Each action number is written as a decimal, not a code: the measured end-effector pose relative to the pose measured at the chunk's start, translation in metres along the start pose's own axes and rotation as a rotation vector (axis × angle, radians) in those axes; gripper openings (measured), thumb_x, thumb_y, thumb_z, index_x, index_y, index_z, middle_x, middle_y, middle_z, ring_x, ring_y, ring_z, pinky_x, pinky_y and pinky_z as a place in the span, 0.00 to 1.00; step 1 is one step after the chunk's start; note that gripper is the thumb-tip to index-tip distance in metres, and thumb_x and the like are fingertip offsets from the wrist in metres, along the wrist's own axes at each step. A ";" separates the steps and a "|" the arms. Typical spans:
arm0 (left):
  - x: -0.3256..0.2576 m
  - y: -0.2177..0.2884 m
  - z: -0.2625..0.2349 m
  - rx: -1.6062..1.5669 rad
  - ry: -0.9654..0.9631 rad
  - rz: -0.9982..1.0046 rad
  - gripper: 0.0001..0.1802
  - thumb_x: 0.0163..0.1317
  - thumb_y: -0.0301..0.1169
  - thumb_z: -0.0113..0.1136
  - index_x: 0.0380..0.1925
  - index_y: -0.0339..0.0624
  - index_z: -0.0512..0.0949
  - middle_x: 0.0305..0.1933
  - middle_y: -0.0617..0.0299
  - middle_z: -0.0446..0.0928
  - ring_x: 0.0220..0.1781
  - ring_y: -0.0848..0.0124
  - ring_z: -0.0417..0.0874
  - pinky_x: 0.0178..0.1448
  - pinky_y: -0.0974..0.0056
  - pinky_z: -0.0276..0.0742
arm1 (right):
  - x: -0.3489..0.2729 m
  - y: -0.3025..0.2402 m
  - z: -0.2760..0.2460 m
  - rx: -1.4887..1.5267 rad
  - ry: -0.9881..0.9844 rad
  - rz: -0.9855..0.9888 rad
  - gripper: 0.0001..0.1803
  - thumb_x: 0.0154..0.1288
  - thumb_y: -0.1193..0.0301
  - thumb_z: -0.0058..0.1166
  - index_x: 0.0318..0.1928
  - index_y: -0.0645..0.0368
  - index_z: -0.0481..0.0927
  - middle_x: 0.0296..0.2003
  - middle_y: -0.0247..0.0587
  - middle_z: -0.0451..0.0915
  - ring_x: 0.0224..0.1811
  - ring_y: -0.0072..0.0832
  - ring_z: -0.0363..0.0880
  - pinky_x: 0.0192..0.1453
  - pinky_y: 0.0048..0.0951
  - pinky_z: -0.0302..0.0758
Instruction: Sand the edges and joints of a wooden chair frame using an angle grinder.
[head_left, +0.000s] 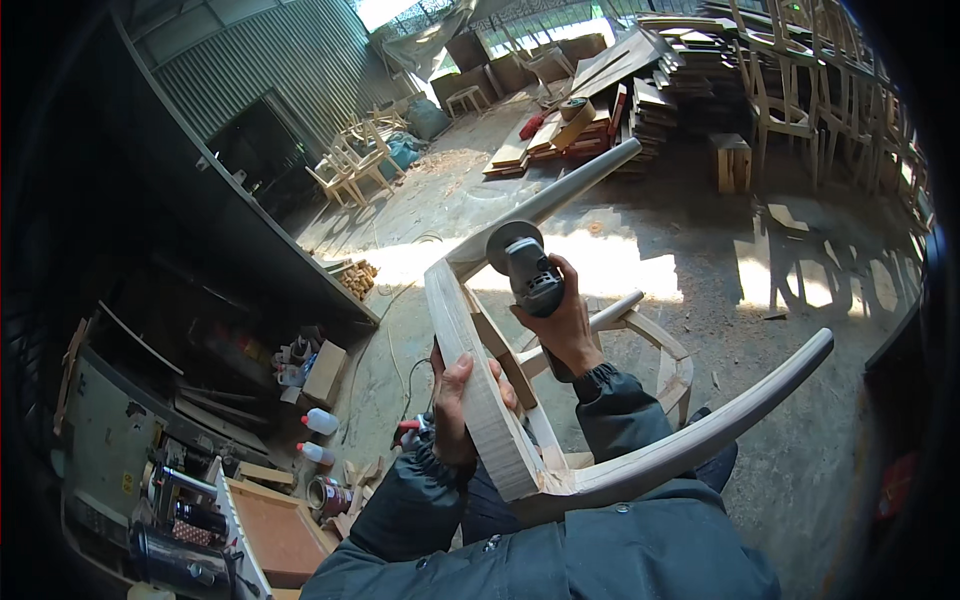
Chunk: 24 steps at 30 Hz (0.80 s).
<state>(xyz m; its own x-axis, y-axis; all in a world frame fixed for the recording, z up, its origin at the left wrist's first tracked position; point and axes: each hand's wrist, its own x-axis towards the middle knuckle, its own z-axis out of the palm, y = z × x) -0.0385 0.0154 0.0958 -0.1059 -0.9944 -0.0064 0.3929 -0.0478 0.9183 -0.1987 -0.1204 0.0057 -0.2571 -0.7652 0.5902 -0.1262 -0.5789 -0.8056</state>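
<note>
Head view: bare concrete floor (800, 420) spreads open to the right and far side, while a cluttered workbench (200, 480) crowds the near left. One unfinished wooden chair frame (500, 420) lies across the lap. One left hand (455, 400) clasps its front rail edge; one right hand (565, 325) is wrapped around one angle grinder (527, 268) at the leg joint.

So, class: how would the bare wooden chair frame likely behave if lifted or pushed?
The chair frame looks stiff: jointed solid wood. Probably fairly light, as the left hand alone steadies it while the right hand holds the grinder. Its long curved legs may make it swing awkwardly.
</note>
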 end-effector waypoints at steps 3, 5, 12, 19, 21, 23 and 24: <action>0.002 -0.004 -0.007 -0.008 -0.001 -0.001 0.25 0.75 0.52 0.52 0.55 0.42 0.67 0.43 0.56 0.73 0.32 0.61 0.82 0.36 0.54 0.83 | 0.009 -0.006 -0.014 0.020 0.124 0.093 0.55 0.57 0.71 0.79 0.77 0.48 0.55 0.55 0.51 0.82 0.54 0.38 0.87 0.55 0.37 0.85; 0.004 -0.004 -0.007 0.013 -0.009 0.009 0.25 0.74 0.52 0.52 0.54 0.42 0.68 0.42 0.56 0.73 0.33 0.61 0.82 0.35 0.54 0.83 | 0.014 -0.024 -0.023 0.071 0.045 0.129 0.54 0.58 0.71 0.79 0.77 0.50 0.54 0.55 0.51 0.82 0.54 0.38 0.87 0.56 0.37 0.86; 0.007 -0.007 -0.015 0.006 -0.050 -0.014 0.25 0.74 0.52 0.52 0.52 0.41 0.69 0.42 0.56 0.74 0.32 0.59 0.84 0.32 0.55 0.83 | 0.021 -0.072 -0.020 -0.076 -0.330 0.103 0.55 0.58 0.63 0.79 0.78 0.51 0.53 0.55 0.61 0.83 0.57 0.53 0.87 0.63 0.46 0.84; 0.006 -0.004 -0.009 0.035 -0.025 0.048 0.24 0.75 0.48 0.50 0.62 0.47 0.64 0.42 0.54 0.73 0.31 0.60 0.83 0.32 0.56 0.84 | 0.021 -0.053 -0.035 -0.147 -0.134 0.113 0.53 0.58 0.60 0.78 0.76 0.52 0.54 0.49 0.59 0.85 0.48 0.54 0.90 0.53 0.48 0.85; 0.010 -0.007 -0.017 -0.098 0.011 0.003 0.36 0.76 0.40 0.50 0.79 0.55 0.46 0.41 0.48 0.74 0.27 0.60 0.85 0.29 0.58 0.87 | 0.014 -0.058 -0.047 -0.186 -0.049 0.196 0.53 0.59 0.61 0.77 0.76 0.54 0.55 0.47 0.57 0.85 0.47 0.51 0.90 0.51 0.46 0.86; 0.011 -0.003 -0.020 -0.036 0.015 0.056 0.29 0.76 0.43 0.50 0.70 0.51 0.55 0.42 0.51 0.73 0.28 0.61 0.84 0.30 0.58 0.85 | -0.006 -0.054 -0.055 -0.146 0.063 0.214 0.52 0.59 0.62 0.77 0.76 0.56 0.56 0.46 0.54 0.86 0.45 0.47 0.91 0.50 0.44 0.86; 0.014 0.001 -0.019 0.032 0.013 0.103 0.23 0.76 0.47 0.51 0.62 0.47 0.64 0.42 0.54 0.73 0.30 0.62 0.83 0.30 0.58 0.83 | -0.017 -0.057 -0.065 -0.038 0.086 0.274 0.53 0.59 0.63 0.79 0.76 0.58 0.56 0.50 0.53 0.84 0.49 0.41 0.89 0.53 0.38 0.86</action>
<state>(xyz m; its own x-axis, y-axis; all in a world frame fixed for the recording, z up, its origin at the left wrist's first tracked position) -0.0219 0.0001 0.0891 -0.0547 -0.9950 0.0835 0.3719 0.0573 0.9265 -0.2494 -0.0557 0.0380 -0.3667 -0.8638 0.3454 -0.0768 -0.3419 -0.9366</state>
